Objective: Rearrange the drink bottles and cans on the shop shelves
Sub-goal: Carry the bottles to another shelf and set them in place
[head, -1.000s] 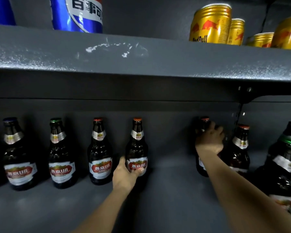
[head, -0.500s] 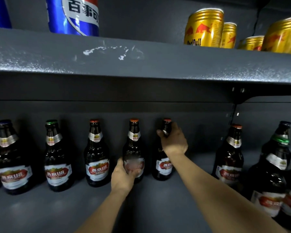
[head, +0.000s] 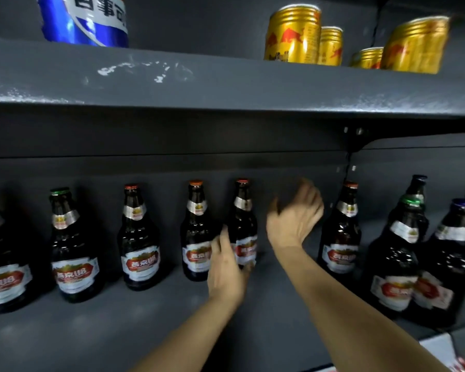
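Observation:
A row of dark brown beer bottles with red and white labels stands along the back of the lower shelf (head: 113, 326). The red-capped bottle (head: 242, 210) in the middle stands upright next to another bottle (head: 196, 224). My left hand (head: 227, 269) is low between these two, its fingers fairly straight, its thumb against the red-capped bottle's label. The hand is blurred. My right hand (head: 293, 216) hovers with spread fingers, holding nothing, in the gap between that bottle and the bottle further right (head: 345, 229).
More bottles stand to the left (head: 138, 237) (head: 67, 237). Bigger bottles (head: 403, 237) crowd the right end. The upper shelf (head: 226, 84) overhangs closely and carries gold cans (head: 293, 33) and a blue Pepsi can (head: 86, 20).
My right hand carried a bottle leftward, set it beside the bottle my left hand held, and let go. My left hand shifted right off its bottle toward the new one.

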